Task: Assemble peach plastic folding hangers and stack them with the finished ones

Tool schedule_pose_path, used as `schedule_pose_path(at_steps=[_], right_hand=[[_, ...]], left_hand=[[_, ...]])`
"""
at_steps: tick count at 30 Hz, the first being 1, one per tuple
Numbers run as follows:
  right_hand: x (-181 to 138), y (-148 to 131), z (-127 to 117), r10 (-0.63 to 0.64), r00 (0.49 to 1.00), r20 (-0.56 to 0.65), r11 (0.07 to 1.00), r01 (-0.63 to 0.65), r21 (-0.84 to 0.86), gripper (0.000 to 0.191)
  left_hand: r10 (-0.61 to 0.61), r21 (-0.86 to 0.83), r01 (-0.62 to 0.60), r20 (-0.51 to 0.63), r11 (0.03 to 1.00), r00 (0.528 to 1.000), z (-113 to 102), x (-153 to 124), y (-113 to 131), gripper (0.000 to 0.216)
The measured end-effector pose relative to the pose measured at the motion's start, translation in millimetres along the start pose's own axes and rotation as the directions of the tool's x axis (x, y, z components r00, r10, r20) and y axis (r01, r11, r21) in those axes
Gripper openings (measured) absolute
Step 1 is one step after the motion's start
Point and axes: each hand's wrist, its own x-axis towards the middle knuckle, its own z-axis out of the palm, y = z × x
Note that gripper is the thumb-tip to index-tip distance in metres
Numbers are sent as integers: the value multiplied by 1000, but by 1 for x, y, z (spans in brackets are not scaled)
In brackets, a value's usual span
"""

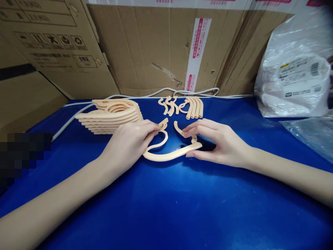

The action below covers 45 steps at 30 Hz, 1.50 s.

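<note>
In front of me, my left hand (130, 140) is closed round a cream plastic hanger piece (166, 157) with a long curved arm and a loop. Its fingers pinch the upper end, and the palm covers part of the piece. My right hand (221, 140) has its fingers curled on a small curved hanger hook (179, 129), while its thumb touches the free end of the long arm. The hook stands apart from the pinched upper end. The right fingers partly hide how the hook lies in them.
A stack of cream hangers (109, 121) sits at left. Loose hooks (170, 106) and curved arm pieces (196, 107) lie farther back on the blue table (166, 208). A white cable (145, 96) runs before cardboard boxes (145, 45); a plastic-wrapped package (293, 76) stands at right.
</note>
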Motion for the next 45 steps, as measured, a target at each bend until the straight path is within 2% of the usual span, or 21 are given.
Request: schedule_pose_path(at_steps=[9,19,28,34,38,42,45], right_hand=[[2,-6,-1,45,990,131,951,-82,298,41],[3,-9,-2,16,958,288,919,-128,373,29],[0,-12,-5,0,939,343,923,-131,361,27],[1,-14,-6,-78,952,295,954,-14,300,32],[0,-12,-4,-131,958,254,979,84,186,30],[-1,-8,-1,-123,966,226,992,121,25,28],[-2,-4,1,-134,971,197,990,139,-8,28]], left_hand=[[2,58,0,-39,998,999,1,-1,2,25],[-13,155,13,-4,988,1000,-1,-2,4,26],[54,201,-42,-55,979,997,1,-2,4,20],[42,219,-32,-43,975,998,0,-1,7,22],[40,222,-33,-30,975,999,0,-2,8,23],[53,200,-48,-17,979,998,-1,-3,10,23],[45,146,-44,-9,988,999,-2,-4,12,22]])
